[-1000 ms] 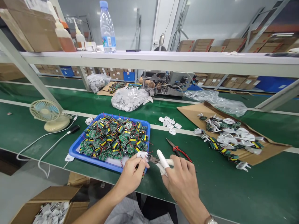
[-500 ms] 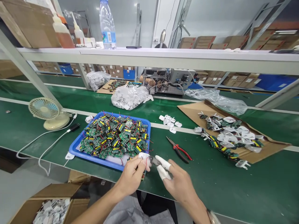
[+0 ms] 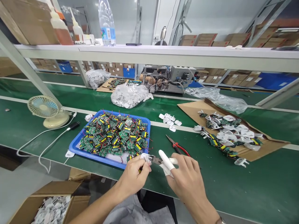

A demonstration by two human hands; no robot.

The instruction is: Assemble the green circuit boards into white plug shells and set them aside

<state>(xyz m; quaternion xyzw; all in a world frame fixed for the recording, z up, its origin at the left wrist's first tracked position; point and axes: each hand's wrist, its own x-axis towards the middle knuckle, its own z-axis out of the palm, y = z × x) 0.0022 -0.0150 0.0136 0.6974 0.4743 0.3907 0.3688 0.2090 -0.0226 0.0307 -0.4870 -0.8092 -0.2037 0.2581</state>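
The left hand (image 3: pixel 133 175) pinches a small white plug piece (image 3: pixel 145 156) between thumb and fingers, near the right front corner of the blue tray (image 3: pixel 95 157); the grip looks meant to keep so small a part steady. The right hand (image 3: pixel 185 174) is closed around a hand tool (image 3: pixel 157 160), its metal nose pointing left at the piece; whether the tips actually bite on anything is too small to tell. White covers (image 3: pixel 167 160) wrap its thumb and index finger, probably to guard them.

So the piece lies at the left hand's fingertips, between the two hands, just beyond the tool's nose. The tray, heaped with circuit boards (image 3: pixel 114 135), sits just beyond the left hand, likely for an easy reach. Red-handled pliers (image 3: pixel 174 144) lie on the bench (image 3: pixel 263 189) beyond the right hand, while boards with white plug parts (image 3: pixel 235 133) rest on cardboard (image 3: pixel 192 109) to the right, apparently kept separate from the tray's heap
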